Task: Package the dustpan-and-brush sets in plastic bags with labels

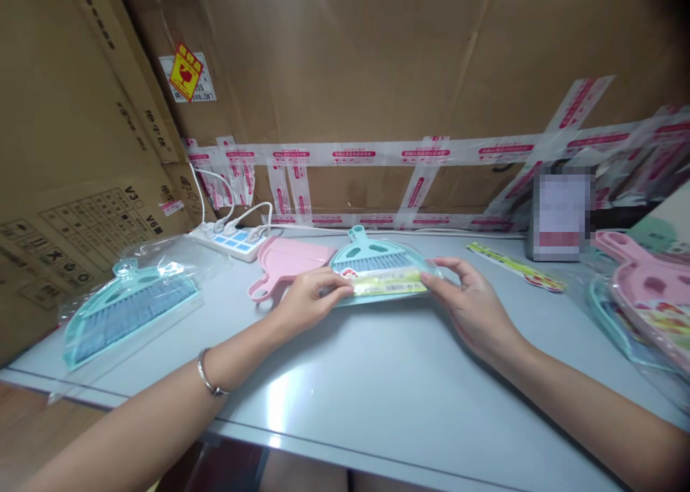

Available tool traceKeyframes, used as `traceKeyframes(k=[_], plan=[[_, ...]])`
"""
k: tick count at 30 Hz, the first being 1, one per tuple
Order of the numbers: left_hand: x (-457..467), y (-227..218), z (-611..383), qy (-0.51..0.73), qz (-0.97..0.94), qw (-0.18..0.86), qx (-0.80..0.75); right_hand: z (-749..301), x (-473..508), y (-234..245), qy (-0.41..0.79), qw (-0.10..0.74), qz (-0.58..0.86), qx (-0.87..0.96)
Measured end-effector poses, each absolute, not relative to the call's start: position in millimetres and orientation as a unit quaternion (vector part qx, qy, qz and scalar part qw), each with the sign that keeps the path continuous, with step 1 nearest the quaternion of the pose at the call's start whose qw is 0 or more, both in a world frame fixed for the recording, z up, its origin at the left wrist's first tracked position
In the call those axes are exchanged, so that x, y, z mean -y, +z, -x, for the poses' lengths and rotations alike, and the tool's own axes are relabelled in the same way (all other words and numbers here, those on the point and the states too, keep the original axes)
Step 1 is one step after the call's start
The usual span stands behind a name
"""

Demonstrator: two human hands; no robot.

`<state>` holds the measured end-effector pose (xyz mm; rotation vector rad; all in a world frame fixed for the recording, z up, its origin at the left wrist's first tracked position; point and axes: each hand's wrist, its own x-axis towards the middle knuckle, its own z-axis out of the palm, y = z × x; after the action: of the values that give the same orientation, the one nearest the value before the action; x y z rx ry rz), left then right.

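Observation:
In the middle of the table lies a teal dustpan and brush set [371, 249], its handle pointing away from me and its blue-grey bristles showing. A yellow-green printed label strip [389, 282] lies across its near edge. My left hand [318, 294] pinches the strip's left end between thumb and fingers. At the other end, my right hand [474, 302] has thumb and fingers closed on the strip, close to the dustpan's right corner. A pink dustpan [294, 258] sits just behind my left hand.
Left on the table is another teal dustpan and brush [134, 305] in clear plastic. Behind are a white power strip [231, 240] with plugs and cardboard boxes [345, 68]. To the right are a loose label strip [514, 266], an upright blurred-screen device [560, 215] and wrapped pink dustpans [647, 276].

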<state>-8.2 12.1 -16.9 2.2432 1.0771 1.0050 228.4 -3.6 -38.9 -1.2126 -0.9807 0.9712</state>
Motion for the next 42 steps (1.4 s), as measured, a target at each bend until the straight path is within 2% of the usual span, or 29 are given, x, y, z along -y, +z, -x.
traceKeyframes(k=[3,6,11,13,18,22,24,26,30,34,39,42], plan=[[-14.1,-18.4,9.8,0.357,-0.830,0.209,-0.375,-229.7,1.2,-33.9,0.527,0.574,0.524,0.343],[-13.5,-16.9,11.2,0.376,-0.833,0.180,-0.363,-231.2,-1.7,-30.7,0.607,0.532,0.473,0.353],[-6.6,-9.7,8.9,0.474,-0.779,0.101,-0.397,-228.8,-0.3,-25.2,0.578,0.581,0.412,0.397],[-4.9,-7.9,7.1,0.492,-0.754,0.130,-0.415,-227.3,1.9,-22.6,0.566,0.595,0.398,0.409],[-5.4,-11.8,3.1,0.467,-0.717,0.309,-0.415,-223.2,6.6,-22.6,0.524,0.594,0.419,0.444],[-2.3,-17.2,0.4,0.486,-0.747,0.231,-0.391,-217.1,11.5,-25.8,0.361,0.574,0.524,0.516],[0.7,-18.8,-1.5,0.490,-0.750,0.201,-0.396,-213.7,15.0,-25.4,0.319,0.550,0.567,0.523],[3.2,-19.5,-3.8,0.496,-0.725,0.236,-0.416,-211.3,18.3,-24.1,0.338,0.541,0.567,0.522],[2.9,-18.1,-6.9,0.509,-0.661,0.370,-0.408,-211.7,20.6,-21.9,0.390,0.558,0.514,0.522],[-2.8,-17.1,-6.4,0.519,-0.658,0.419,-0.350,-214.1,17.0,-19.8,0.420,0.563,0.493,0.514],[-3.6,-14.5,-2.7,0.484,-0.660,0.468,-0.334,-233.5,9.3,-4.9,0.377,0.587,0.515,0.498],[-1.5,-9.8,1.5,0.481,-0.648,0.481,-0.342,-276.2,8.3,14.4,0.318,0.638,0.543,0.443]])
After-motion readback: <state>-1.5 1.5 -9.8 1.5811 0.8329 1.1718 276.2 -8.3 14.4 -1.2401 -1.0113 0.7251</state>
